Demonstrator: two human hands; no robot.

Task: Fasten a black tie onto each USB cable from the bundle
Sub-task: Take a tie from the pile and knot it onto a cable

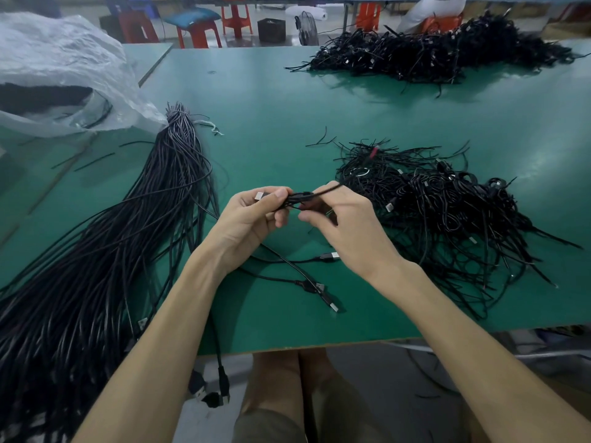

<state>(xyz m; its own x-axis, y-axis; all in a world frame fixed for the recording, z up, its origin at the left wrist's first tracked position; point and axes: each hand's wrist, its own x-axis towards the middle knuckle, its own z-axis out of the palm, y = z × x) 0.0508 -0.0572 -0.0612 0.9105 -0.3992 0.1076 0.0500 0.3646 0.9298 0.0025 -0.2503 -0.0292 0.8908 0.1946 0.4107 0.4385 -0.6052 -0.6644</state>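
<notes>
Pinching a folded USB cable between them, both hands hover over the middle of the flat green counter. The left hand curls its fingers round the glossy loops, with one silver plug poking out by the thumb. The right hand pinches a thin, wiry black tie that crosses the loops, its free end pointing to two o'clock.

At six o'clock from the hands three loose plugs lie on the counter, their cables passing under the left wrist. At nine o'clock one long bundle of smooth black cables fans out toward the near edge. At three o'clock sits a tangled pile of cables, and a second heap lies far off at one o'clock. A crinkled clear plastic bag slumps at ten o'clock.
</notes>
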